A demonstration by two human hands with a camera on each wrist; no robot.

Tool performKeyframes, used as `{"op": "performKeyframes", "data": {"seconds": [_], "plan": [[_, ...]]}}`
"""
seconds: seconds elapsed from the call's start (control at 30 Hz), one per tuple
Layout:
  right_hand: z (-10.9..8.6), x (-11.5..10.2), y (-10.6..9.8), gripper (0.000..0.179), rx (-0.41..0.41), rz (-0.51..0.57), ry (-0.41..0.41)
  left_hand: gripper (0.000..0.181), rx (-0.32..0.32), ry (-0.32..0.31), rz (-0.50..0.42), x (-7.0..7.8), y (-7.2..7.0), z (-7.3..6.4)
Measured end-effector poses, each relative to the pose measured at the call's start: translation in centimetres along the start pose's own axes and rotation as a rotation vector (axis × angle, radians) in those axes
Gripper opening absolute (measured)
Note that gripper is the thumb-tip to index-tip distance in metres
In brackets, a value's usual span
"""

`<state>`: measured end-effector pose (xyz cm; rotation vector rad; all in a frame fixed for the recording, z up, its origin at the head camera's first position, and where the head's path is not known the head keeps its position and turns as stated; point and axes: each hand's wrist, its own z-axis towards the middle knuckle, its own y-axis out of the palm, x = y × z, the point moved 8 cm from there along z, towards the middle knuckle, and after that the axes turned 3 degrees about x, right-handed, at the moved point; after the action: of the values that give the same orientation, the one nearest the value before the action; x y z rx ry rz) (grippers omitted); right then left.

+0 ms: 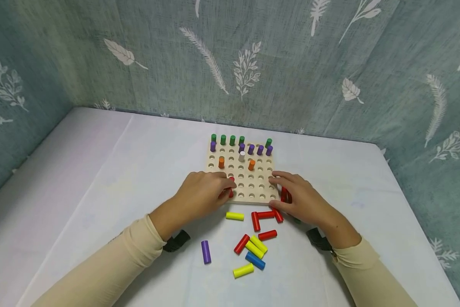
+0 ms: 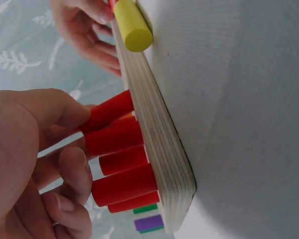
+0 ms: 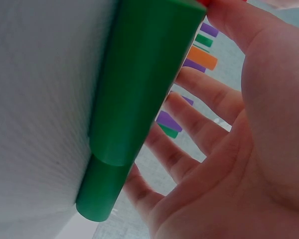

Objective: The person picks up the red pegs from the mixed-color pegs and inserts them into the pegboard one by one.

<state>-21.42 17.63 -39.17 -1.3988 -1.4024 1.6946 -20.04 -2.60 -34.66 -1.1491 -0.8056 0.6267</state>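
A pale wooden peg board (image 1: 256, 191) lies on the table, with several rows of holes. At its near-left part, my left hand (image 1: 201, 192) pinches the top of a red peg (image 2: 112, 107), which stands in the board's near row. More red pegs (image 2: 124, 184) stand beside it, mostly hidden by the hand in the head view. My right hand (image 1: 304, 198) rests at the board's right edge, its fingers spread and touching the edge. Close under the right palm, two green pegs (image 3: 144, 74) lie end to end on the table.
Green pegs (image 1: 232, 140) and purple pegs (image 1: 250, 149) stand in the far rows, with a white peg (image 1: 242, 156) and orange pegs (image 1: 251, 165) nearer. Loose red pegs (image 1: 255, 221), yellow pegs (image 1: 243, 270), a blue peg (image 1: 255, 260) and a purple peg (image 1: 206, 252) lie in front.
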Motion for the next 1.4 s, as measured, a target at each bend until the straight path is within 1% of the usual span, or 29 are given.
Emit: {"op": "performKeyframes", "data": {"seconds": [0.17, 0.43, 0.6, 0.73, 0.8, 0.97, 1.03, 1.17, 1.3, 1.4], "plan": [[0.0, 0.0, 0.1, 0.071, -0.002, 0.005, -0.001, 0.013, 0.003, -0.009, -0.018, -0.1, 0.1, 0.1], [0.0, 0.0, 0.0, 0.071, 0.008, 0.004, 0.001, 0.008, 0.043, 0.003, -0.041, -0.1, -0.2, 0.1], [0.0, 0.0, 0.1, 0.072, -0.010, 0.003, 0.006, 0.009, 0.020, 0.000, -0.035, -0.2, -0.1, 0.1], [0.0, 0.0, -0.3, 0.072, 0.011, -0.003, 0.004, 0.010, 0.034, 0.003, -0.041, -0.2, -0.4, 0.3], [0.1, 0.0, -0.4, 0.072, 0.016, 0.001, 0.004, 0.011, 0.031, -0.002, -0.048, -0.2, -0.4, 0.3], [-0.1, 0.1, -0.2, 0.072, -0.008, 0.008, 0.015, 0.012, -0.027, -0.003, -0.029, 0.0, 0.2, 0.3], [-0.1, 0.1, -0.3, 0.072, -0.003, 0.003, 0.016, 0.012, -0.026, 0.006, -0.015, 0.1, 0.2, 0.4], [-0.2, 0.2, -0.8, 0.072, 0.020, -0.003, 0.013, 0.010, 0.002, 0.018, -0.010, 0.1, 0.0, 0.7], [-0.1, 0.2, -0.6, 0.071, 0.004, 0.004, 0.013, 0.011, -0.018, 0.018, -0.021, 0.1, 0.0, 0.7], [-0.1, 0.2, -0.5, 0.071, -0.002, 0.003, 0.008, 0.015, -0.018, 0.014, -0.025, 0.1, -0.3, 0.6]]}}
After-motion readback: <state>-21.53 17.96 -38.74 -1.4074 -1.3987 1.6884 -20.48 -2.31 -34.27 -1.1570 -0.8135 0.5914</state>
